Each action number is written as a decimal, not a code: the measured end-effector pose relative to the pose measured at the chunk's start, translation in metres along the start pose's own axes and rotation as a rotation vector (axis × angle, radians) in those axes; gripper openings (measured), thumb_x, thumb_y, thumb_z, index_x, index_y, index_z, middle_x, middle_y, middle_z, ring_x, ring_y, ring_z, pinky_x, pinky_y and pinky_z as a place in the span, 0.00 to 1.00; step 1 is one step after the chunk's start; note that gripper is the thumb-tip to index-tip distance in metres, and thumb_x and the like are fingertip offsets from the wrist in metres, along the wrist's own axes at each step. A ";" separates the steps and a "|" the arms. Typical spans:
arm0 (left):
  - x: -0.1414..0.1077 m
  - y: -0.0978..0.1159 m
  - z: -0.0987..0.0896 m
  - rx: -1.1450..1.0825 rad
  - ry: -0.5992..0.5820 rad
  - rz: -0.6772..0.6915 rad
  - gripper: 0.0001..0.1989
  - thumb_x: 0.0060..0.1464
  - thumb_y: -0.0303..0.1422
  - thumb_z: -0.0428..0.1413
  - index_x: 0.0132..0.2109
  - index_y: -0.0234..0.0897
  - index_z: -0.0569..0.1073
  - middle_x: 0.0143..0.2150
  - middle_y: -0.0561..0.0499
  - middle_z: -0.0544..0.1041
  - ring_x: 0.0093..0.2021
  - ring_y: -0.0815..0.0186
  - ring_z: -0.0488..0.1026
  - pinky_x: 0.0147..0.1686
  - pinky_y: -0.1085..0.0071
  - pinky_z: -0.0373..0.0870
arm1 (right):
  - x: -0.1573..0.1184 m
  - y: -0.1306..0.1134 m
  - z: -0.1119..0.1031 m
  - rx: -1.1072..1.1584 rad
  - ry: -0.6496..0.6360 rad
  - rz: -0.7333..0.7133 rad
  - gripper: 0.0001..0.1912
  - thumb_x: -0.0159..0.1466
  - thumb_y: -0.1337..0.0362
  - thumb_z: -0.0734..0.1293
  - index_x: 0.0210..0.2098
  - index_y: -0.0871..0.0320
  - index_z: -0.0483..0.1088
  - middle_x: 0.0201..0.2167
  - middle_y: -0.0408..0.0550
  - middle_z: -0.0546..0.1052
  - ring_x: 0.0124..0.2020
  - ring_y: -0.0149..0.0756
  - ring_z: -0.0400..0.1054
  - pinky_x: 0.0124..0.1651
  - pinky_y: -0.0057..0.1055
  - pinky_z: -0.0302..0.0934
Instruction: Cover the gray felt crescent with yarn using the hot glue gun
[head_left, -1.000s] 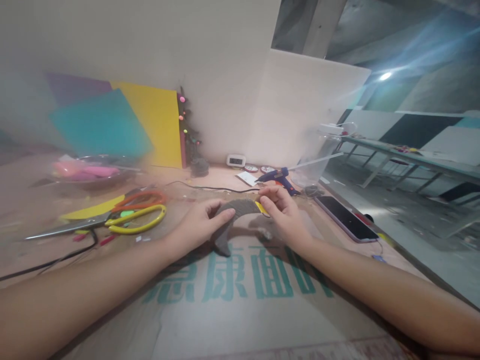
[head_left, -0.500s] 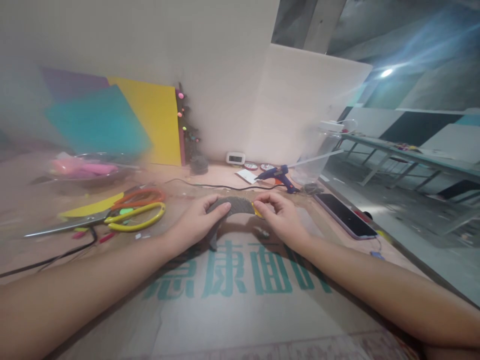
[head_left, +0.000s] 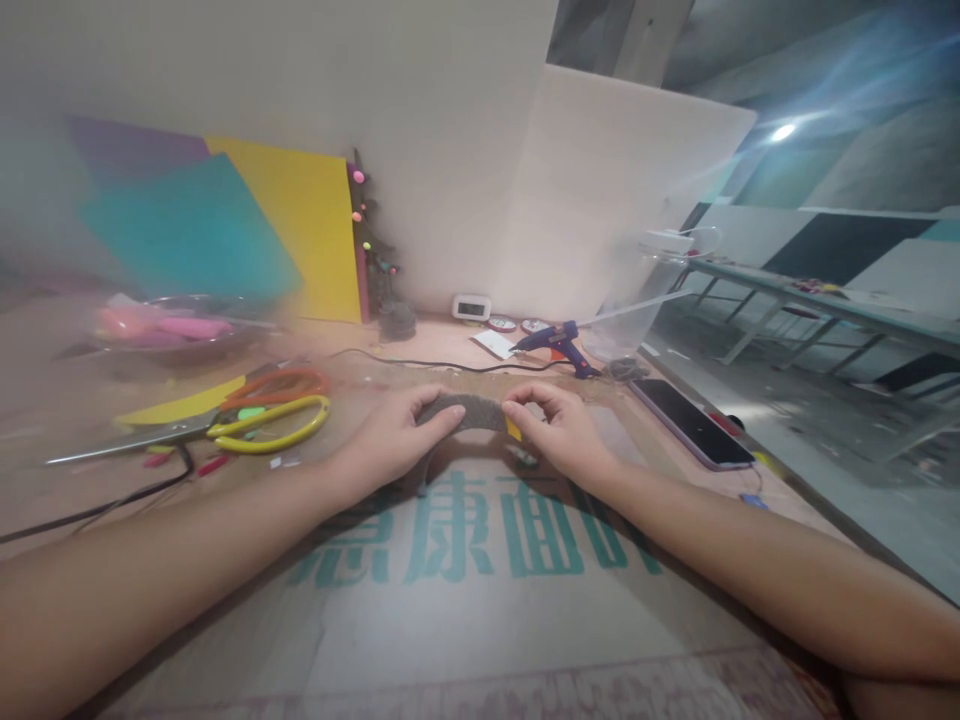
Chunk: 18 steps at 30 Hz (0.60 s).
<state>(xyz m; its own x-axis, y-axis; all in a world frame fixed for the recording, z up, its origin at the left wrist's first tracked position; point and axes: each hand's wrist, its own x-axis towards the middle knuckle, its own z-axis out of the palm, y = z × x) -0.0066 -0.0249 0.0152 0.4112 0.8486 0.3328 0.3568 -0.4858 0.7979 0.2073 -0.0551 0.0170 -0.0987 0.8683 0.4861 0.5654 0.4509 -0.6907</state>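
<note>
Gray curved strip [head_left: 484, 413], long axis crosswise, bridges the left hand [head_left: 401, 435], clamped on one end, and the right hand [head_left: 564, 432], pinching its yellow-tabbed end.

One grey strip [head_left: 481, 412], one phone [head_left: 691, 424], apparently two discs [head_left: 501, 324].
</note>
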 end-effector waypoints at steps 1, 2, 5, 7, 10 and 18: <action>0.000 0.000 0.000 0.011 -0.023 0.002 0.15 0.57 0.43 0.52 0.38 0.37 0.77 0.31 0.52 0.78 0.32 0.63 0.73 0.31 0.71 0.66 | 0.000 0.000 0.000 0.003 -0.010 0.009 0.08 0.62 0.60 0.65 0.29 0.57 0.71 0.24 0.41 0.73 0.27 0.31 0.68 0.33 0.28 0.60; 0.000 0.000 -0.001 0.024 -0.046 0.005 0.16 0.57 0.43 0.52 0.39 0.36 0.77 0.32 0.52 0.78 0.32 0.63 0.73 0.31 0.71 0.65 | -0.001 0.000 0.000 0.006 -0.018 0.016 0.08 0.62 0.60 0.65 0.29 0.57 0.71 0.23 0.41 0.72 0.27 0.31 0.67 0.32 0.28 0.60; 0.001 -0.002 -0.001 0.050 -0.052 0.004 0.16 0.57 0.43 0.52 0.40 0.37 0.77 0.33 0.51 0.79 0.34 0.62 0.74 0.31 0.71 0.66 | 0.000 0.000 0.000 0.007 -0.033 0.018 0.08 0.62 0.60 0.65 0.29 0.57 0.70 0.23 0.41 0.71 0.27 0.31 0.67 0.33 0.28 0.59; 0.001 -0.003 -0.001 0.030 -0.055 -0.004 0.16 0.57 0.44 0.51 0.41 0.37 0.77 0.35 0.51 0.80 0.35 0.62 0.74 0.32 0.71 0.66 | 0.001 0.002 0.001 0.016 -0.029 0.014 0.08 0.62 0.60 0.65 0.30 0.57 0.70 0.24 0.41 0.72 0.28 0.31 0.66 0.34 0.28 0.59; 0.002 -0.005 0.000 -0.025 -0.037 -0.009 0.18 0.58 0.45 0.51 0.43 0.38 0.76 0.39 0.51 0.81 0.38 0.60 0.75 0.37 0.70 0.69 | 0.002 0.003 0.001 0.075 0.013 0.029 0.10 0.64 0.58 0.63 0.31 0.57 0.69 0.27 0.42 0.72 0.29 0.31 0.65 0.34 0.28 0.59; 0.002 -0.004 0.000 -0.012 -0.016 -0.017 0.17 0.58 0.45 0.51 0.44 0.38 0.76 0.38 0.52 0.80 0.37 0.62 0.74 0.35 0.71 0.68 | 0.002 0.001 0.001 0.032 0.009 -0.032 0.08 0.62 0.60 0.64 0.28 0.57 0.67 0.25 0.42 0.72 0.29 0.31 0.65 0.35 0.28 0.60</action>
<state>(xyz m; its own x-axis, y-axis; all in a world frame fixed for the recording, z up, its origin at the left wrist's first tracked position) -0.0074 -0.0213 0.0132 0.4189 0.8532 0.3106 0.3540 -0.4685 0.8094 0.2070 -0.0523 0.0167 -0.1086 0.8514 0.5132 0.5356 0.4850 -0.6913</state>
